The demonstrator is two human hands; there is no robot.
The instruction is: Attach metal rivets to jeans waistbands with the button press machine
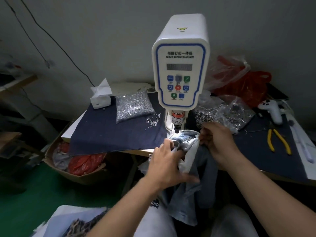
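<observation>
The white servo button machine point(180, 62) stands on the table, its punch head point(177, 129) just above the light-blue jeans waistband point(185, 136). The jeans point(196, 185) hang down from there into my lap. My left hand point(166, 161) grips the waistband on its left side, fingers curled round the fabric. My right hand point(216, 142) pinches the waistband on its right side, close to the punch. A clear bag of silver rivets point(133, 106) lies left of the machine, with a few loose rivets point(153, 119) spilled beside it.
Dark bags of metal parts point(227, 113) lie right of the machine. Yellow-handled pliers point(277, 141), a white controller point(271, 108), red plastic bags point(242, 84) and a tissue box point(100, 98) are on the table. A cardboard box with red bags point(80, 163) sits on the green floor.
</observation>
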